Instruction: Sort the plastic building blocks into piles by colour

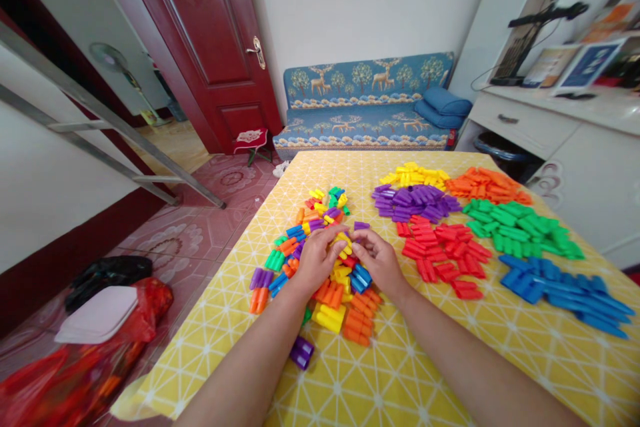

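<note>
Two hands, the left (320, 257) and the right (379, 259), pinch a yellow ribbed plastic piece (345, 247) narrowly between fingertips, over the mixed-colour heap (330, 293) on the left of the yellow tablecloth (400, 380). A fingertip slip could lose it among similar pieces; a wide right-arm swing might scatter the red pile (445, 250).
</note>
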`<state>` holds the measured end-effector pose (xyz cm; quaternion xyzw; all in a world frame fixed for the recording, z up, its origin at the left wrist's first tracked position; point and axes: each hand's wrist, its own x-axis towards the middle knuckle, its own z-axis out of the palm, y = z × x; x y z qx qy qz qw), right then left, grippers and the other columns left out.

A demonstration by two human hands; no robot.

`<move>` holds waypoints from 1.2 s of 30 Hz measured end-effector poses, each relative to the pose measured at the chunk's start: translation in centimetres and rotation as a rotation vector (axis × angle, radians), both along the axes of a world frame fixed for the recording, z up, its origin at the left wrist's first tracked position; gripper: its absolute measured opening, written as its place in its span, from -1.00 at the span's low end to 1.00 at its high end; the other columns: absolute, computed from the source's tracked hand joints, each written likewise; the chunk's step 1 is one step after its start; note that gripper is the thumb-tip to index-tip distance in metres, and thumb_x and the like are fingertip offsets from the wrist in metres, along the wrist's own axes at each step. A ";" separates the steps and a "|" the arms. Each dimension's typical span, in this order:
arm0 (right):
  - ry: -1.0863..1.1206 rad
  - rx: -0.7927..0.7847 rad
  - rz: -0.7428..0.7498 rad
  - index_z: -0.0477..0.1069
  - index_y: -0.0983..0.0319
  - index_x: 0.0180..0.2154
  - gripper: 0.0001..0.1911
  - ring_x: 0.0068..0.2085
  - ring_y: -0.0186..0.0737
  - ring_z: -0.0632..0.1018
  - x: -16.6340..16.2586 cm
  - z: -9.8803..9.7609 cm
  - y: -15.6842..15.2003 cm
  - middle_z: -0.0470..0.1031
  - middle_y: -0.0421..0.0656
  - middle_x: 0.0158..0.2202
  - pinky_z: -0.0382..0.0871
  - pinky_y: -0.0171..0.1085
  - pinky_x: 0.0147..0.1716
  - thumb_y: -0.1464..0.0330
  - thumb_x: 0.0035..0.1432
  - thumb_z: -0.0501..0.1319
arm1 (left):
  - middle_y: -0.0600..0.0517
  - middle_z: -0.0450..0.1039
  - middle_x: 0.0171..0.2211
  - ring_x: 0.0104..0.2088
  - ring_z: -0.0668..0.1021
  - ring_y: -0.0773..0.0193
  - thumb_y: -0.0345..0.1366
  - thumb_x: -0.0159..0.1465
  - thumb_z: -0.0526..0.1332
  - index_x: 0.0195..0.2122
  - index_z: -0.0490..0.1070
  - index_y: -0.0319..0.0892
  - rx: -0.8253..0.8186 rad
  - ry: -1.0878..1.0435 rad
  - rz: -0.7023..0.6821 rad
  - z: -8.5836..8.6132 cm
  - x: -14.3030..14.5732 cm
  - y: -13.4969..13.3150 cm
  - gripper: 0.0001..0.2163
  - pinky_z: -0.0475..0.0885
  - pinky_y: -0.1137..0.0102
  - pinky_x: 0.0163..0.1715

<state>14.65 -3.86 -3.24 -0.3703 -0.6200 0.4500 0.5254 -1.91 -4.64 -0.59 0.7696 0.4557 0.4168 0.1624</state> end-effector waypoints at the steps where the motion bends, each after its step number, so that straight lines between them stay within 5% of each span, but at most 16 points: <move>1: -0.006 0.007 -0.002 0.41 0.18 -0.14 -0.78 -0.30 -0.26 0.52 0.0 0.0 0.0 0.51 -0.15 -0.24 0.40 -0.30 -0.32 0.31 0.14 0.21 | -0.05 0.50 -0.01 -0.02 0.51 0.15 -0.21 0.35 0.07 0.06 0.40 -0.13 -0.004 -0.005 0.006 0.0 0.0 0.0 -0.70 0.35 0.26 0.00; 11: -0.177 0.193 0.023 0.41 0.15 0.03 -0.51 -0.30 -0.29 0.47 0.2 0.4 -0.2 0.47 -0.12 -0.08 0.35 -0.31 -0.36 0.49 0.00 0.25 | -0.04 0.49 0.01 0.00 0.50 0.14 -0.24 0.35 0.07 0.08 0.38 -0.11 -0.026 -0.056 0.018 -0.1 0.0 0.0 -0.69 0.36 0.24 0.02; 18: -0.170 0.194 -0.089 0.48 0.17 -0.11 -0.75 -0.31 -0.27 0.47 0.1 0.3 -0.3 0.51 -0.15 -0.22 0.33 -0.31 -0.35 0.32 0.13 0.25 | -0.04 0.51 -0.01 -0.01 0.50 0.15 -0.21 0.34 0.10 0.07 0.39 -0.12 -0.007 0.004 0.013 0.1 0.1 -0.2 -0.69 0.35 0.25 0.02; 26: -0.080 0.069 -0.082 0.43 0.21 -0.18 -0.77 -0.40 -0.31 0.46 -0.2 0.2 -0.4 0.50 -0.19 -0.33 0.34 -0.34 -0.42 0.28 0.11 0.26 | -0.04 0.51 -0.02 -0.04 0.51 0.18 -0.24 0.34 0.09 0.05 0.39 -0.12 0.021 0.046 -0.004 0.2 0.2 -0.3 -0.71 0.34 0.24 0.02; 36: -0.050 0.118 -0.077 0.45 0.19 -0.21 -0.83 -0.46 -0.34 0.39 0.0 -0.2 -0.1 0.43 -0.22 -0.42 0.27 -0.35 -0.47 0.30 0.14 0.23 | -0.06 0.52 -0.05 -0.05 0.52 0.16 -0.25 0.32 0.13 0.05 0.39 -0.12 0.043 0.090 -0.010 0.3 0.2 -0.3 -0.71 0.32 0.22 0.02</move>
